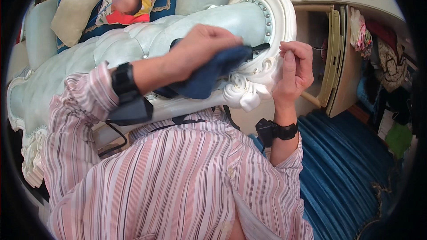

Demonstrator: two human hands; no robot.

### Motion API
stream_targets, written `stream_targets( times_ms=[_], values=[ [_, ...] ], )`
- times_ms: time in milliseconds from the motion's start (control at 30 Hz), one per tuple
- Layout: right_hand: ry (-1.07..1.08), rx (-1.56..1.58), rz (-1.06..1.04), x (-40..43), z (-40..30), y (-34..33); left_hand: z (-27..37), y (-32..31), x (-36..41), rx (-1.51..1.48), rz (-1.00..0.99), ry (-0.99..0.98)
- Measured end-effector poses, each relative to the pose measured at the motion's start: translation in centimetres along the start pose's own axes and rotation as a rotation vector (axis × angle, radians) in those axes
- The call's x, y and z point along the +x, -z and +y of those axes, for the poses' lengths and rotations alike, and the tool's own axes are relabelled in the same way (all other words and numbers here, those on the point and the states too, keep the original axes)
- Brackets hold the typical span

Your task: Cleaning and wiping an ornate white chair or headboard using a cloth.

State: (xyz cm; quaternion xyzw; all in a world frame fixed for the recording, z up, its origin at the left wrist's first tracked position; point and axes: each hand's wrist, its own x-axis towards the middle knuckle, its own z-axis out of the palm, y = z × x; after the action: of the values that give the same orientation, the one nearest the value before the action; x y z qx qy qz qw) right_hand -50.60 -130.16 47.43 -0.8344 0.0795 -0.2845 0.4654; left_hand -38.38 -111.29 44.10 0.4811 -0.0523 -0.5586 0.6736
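My left hand (205,45) grips a dark blue piece of cloth (213,73) above the padded arm of a sofa. From the cloth's right end a short black strap (262,47) sticks out towards my other hand. My right hand (295,68) is raised just right of the carved white frame, thumb and fingertips drawn together. Whether something thin, such as a thread, is pinched there is too small to tell. More dark fabric (165,92) shows below my left forearm, against the sofa.
The pale blue tufted sofa (116,45) has a white carved frame (247,90) with metal studs. Cushions (78,8) lie on its seat. At right are an open cabinet (340,63) with clothes (388,60) beside it, and a pleated blue curtain-like cloth (337,160).
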Motion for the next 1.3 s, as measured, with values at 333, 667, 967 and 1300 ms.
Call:
stream_targets(
  times_ms=[333, 667, 967, 1300],
  values=[
    [0.063, -0.046, -0.123, 0.4, 0.0, 0.2, -1.4, -1.3, 0.1, 0.469, -0.110, -0.246],
    [0.117, -0.085, -0.262, 1.0, 0.6, 1.0, -2.3, -2.2, 1.3, 0.612, -0.056, -0.643],
    [0.096, -0.097, -0.269, 0.8, 0.5, 0.9, 3.2, -2.8, 4.1, 0.573, -0.264, 0.232],
    [0.132, -0.106, -0.224, 0.9, 0.4, 0.6, 2.0, -3.0, 2.8, 0.638, -0.142, -0.009]
  ],
)
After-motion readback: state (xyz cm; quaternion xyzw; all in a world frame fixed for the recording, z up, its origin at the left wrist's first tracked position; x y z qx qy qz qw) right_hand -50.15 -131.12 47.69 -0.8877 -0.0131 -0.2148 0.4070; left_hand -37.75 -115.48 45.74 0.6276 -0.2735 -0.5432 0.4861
